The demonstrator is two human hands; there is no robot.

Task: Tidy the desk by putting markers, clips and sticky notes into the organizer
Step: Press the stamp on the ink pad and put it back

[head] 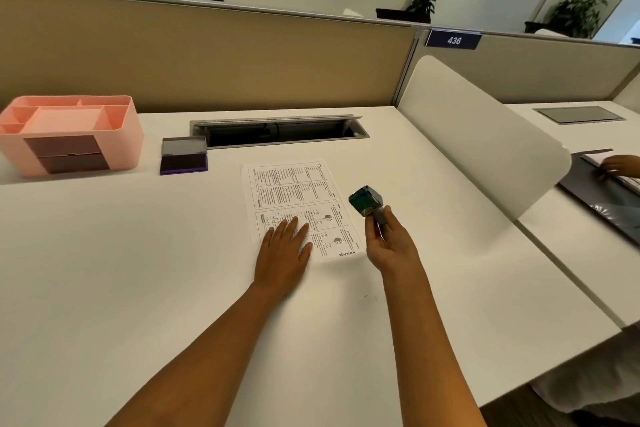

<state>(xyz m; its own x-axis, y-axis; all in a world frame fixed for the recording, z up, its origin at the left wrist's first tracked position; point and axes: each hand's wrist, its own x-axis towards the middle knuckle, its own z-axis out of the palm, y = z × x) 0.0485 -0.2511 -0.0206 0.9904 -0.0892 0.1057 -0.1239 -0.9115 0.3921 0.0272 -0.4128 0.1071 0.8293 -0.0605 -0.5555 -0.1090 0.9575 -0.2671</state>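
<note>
A pink organizer (128,135) with several open compartments and two dark drawers stands at the far left of the white desk. My right hand (391,239) holds a rubber stamp (365,199) by its grey handle, the green stamp face tilted up and to the left, just right of a printed sheet (294,191). My left hand (285,246) lies flat, fingers spread, on the sheet's lower left corner. No markers, clips or sticky notes are visible.
An open purple ink pad (184,155) sits between the organizer and the sheet. A cable slot (277,132) is sunk into the desk behind the sheet. A white divider (478,135) bounds the right side; beyond it another person's hand (620,163) rests at a keyboard.
</note>
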